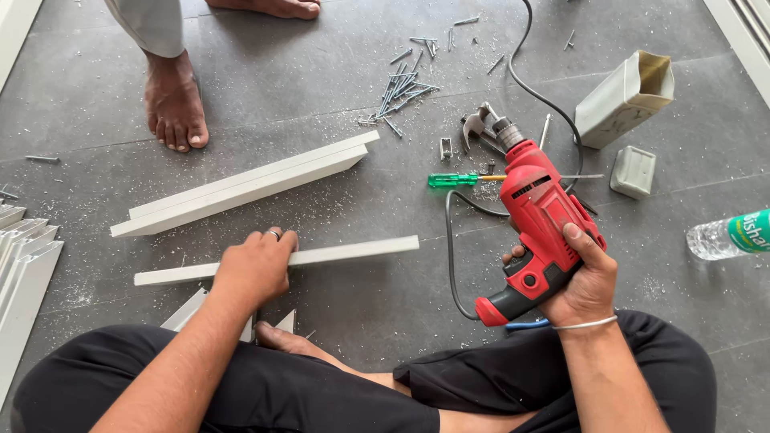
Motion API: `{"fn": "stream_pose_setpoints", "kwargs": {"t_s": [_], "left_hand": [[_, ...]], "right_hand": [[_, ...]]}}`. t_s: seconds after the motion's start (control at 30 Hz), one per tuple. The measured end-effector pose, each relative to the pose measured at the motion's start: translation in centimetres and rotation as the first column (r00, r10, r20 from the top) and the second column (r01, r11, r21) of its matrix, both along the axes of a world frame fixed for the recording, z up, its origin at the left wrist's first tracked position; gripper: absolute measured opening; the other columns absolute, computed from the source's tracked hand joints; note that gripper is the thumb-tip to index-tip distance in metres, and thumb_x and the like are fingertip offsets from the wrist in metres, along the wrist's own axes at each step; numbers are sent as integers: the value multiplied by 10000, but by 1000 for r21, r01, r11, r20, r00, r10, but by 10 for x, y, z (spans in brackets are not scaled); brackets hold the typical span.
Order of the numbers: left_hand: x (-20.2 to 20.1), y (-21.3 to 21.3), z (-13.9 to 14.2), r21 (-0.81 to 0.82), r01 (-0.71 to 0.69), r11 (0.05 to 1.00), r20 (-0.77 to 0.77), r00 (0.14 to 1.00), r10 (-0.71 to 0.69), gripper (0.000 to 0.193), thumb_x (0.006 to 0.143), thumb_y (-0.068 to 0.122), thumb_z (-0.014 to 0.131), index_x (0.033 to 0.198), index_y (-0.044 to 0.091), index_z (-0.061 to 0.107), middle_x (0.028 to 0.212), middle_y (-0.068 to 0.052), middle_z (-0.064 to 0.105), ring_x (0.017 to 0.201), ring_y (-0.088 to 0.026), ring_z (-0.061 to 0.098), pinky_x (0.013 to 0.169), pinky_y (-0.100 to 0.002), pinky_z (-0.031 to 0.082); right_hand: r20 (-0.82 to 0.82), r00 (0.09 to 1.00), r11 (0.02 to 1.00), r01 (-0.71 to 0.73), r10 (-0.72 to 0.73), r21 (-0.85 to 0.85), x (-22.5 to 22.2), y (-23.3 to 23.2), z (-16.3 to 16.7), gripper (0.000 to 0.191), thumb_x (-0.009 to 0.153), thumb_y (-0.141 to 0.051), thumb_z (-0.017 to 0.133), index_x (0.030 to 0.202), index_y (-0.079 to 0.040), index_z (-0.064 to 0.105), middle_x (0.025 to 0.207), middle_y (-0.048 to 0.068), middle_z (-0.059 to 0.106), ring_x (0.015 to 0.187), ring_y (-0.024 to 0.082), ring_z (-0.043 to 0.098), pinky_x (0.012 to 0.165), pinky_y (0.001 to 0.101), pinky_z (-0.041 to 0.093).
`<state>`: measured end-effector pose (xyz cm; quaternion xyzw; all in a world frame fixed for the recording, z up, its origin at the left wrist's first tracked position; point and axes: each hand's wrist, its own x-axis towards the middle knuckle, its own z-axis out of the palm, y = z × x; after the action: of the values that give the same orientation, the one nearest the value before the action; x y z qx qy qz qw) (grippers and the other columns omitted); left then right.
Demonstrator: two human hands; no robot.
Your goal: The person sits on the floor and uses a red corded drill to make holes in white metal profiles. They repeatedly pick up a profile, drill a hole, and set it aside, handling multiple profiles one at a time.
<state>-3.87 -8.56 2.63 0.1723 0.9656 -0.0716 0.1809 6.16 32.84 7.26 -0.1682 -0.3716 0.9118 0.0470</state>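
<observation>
From the head camera, the right hand [585, 281] is clenched around the pistol grip of a red electric drill [539, 220], index finger laid along the body, the chuck aimed at the far side of the scene and a black power cord [451, 256] looping from the handle toward the left and away across the floor. The drill is held just above the grey tiled floor [305, 64], at the right of the scene, over the person's crossed legs in black trousers. The left hand [255, 265], ring on one finger, lies palm-down with fingers curled over the far edge of a narrow white board strip [353, 252], pressing it flat to the floor at near left. Beyond it lies a thicker white moulding [241, 186], long and angled, apart from the strip. More white profile pieces [24, 256] are stacked at the left edge. On the far side of the drill lie a green-handled screwdriver [453, 180], a claw hammer head [479, 124] and a scatter of steel screws [401, 88]. An open cardboard box [622, 100], a small grey block [633, 171] and a clear plastic bottle [726, 236] sit at far right. Another person's bare foot [174, 104] stands at far left. White dust and shavings speckle the floor.
</observation>
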Motion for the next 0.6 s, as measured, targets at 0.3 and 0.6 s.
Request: {"fn": "stream_pose_setpoints", "kwargs": {"t_s": [0.3,0.6], "left_hand": [[0,39,-9,211,96,973,-14,995,-95,527,803,342,768,1253,182,546,1242,-67,615,1188,-272,597,898,-460,521],[6,49,-11,210,219,953,20,973,-228,518,823,296,743,1278,151,541,1275,-82,595,1202,-260,582,882,-466,527]], "right_hand": [[84,990,961,-131,114,245,7,3,24,598,832,-208,739,1356,25,569,1005,170,697,811,311,692,780,510,578],[585,765,60,-620,269,782,-19,15,134,764,619,-115,899,1346,-110,663,1116,100,784,961,214,730,861,368,577]]}}
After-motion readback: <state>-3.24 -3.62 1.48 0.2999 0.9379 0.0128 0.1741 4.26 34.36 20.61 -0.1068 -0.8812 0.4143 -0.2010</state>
